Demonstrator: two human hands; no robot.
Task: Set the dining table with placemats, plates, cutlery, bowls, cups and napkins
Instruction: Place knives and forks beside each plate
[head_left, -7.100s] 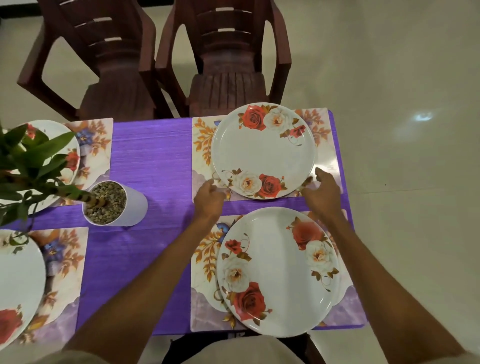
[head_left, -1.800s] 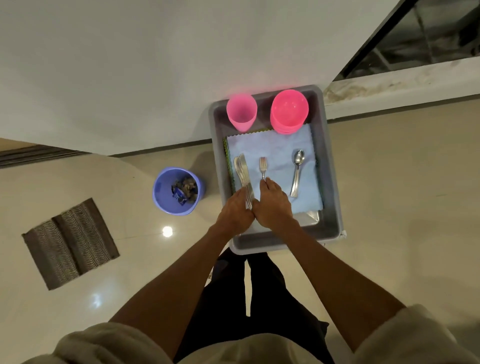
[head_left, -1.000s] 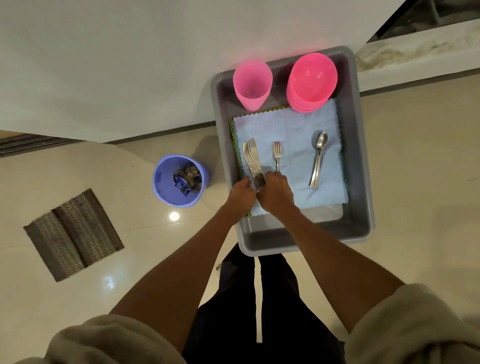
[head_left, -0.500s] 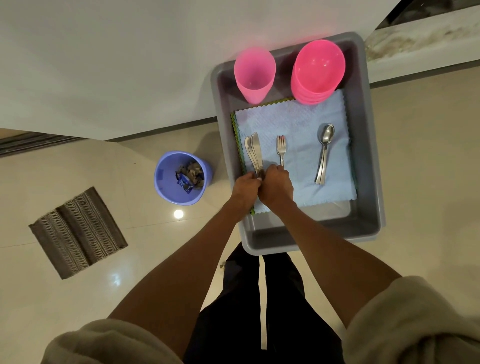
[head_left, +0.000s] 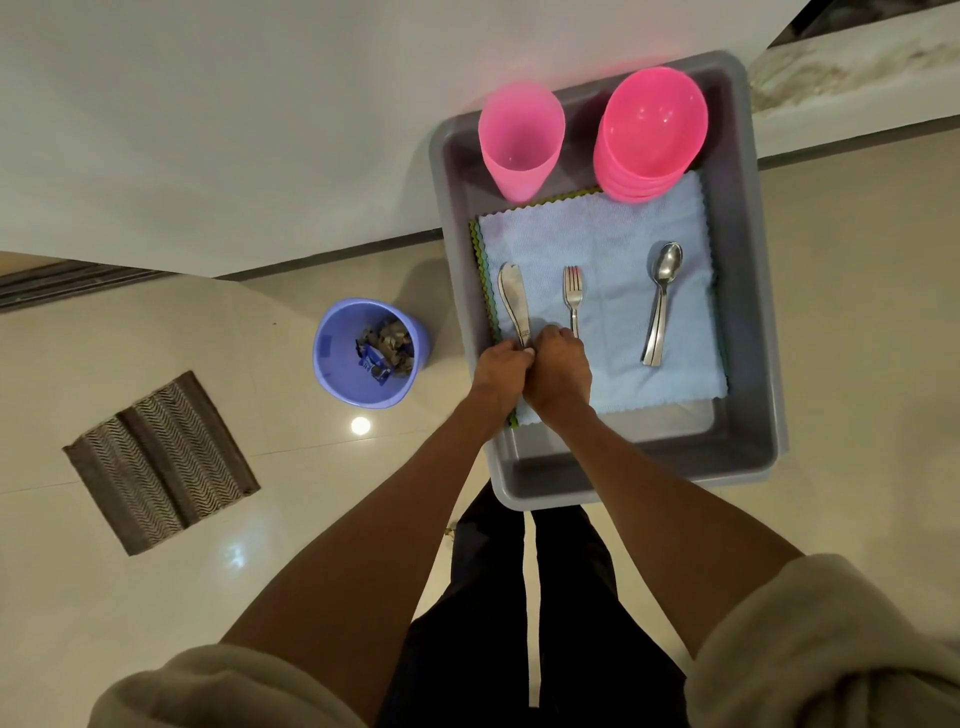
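A grey tub (head_left: 753, 332) stands on the floor against the wall. Inside lie light blue napkins (head_left: 613, 239) with a bunch of steel knives (head_left: 513, 301) at the left, forks (head_left: 573, 293) in the middle and spoons (head_left: 661, 301) at the right. Stacked pink cups (head_left: 519, 140) and stacked pink bowls (head_left: 652, 130) stand at the tub's far end. My left hand (head_left: 500, 371) and my right hand (head_left: 558, 371) are pressed together at the knife handles, fingers curled round them. My right hand hides the fork handles.
A purple bin (head_left: 366, 353) with crumpled wrappers stands left of the tub. A grey striped mat (head_left: 158, 462) lies on the tiled floor further left. A white wall runs behind the tub. My legs in dark trousers (head_left: 519, 623) are below.
Since the table with plates, I now stand over the tub. In the last second both hands stay at the knife handles, closing together; the view has shifted slightly.
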